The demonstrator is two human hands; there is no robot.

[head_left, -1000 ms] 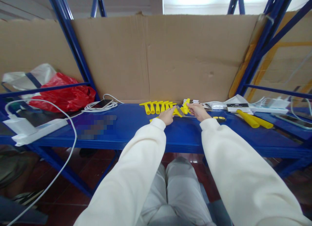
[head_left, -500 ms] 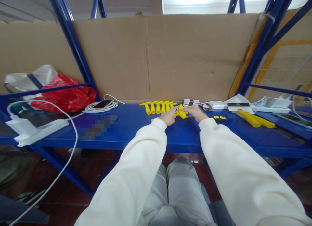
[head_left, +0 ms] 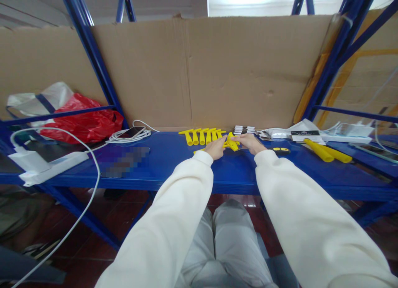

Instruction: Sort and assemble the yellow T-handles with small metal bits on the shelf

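Note:
Near the middle of the blue shelf, my left hand is closed, its fingers at a yellow plastic piece with a tube-like handle and a flat head. From the other side my right hand grips the same piece, fingers pointing left. Fingertips partly cover it, so its exact shape is hard to make out. Behind my left hand stands a row of several yellow handled pieces, lined up side by side. Part of another yellow piece shows by my left wrist. A stack of small white-and-black packs lies just beyond my right hand.
Right of my hands are a black-and-yellow tool, two yellow tubes and a white box. On the left lie a phone on a coiled white cable, a power strip and a red bag. Cardboard stands behind.
Both hands keep nearly the same place around the yellow piece, which looks slightly turned. The whole view has shifted a little.

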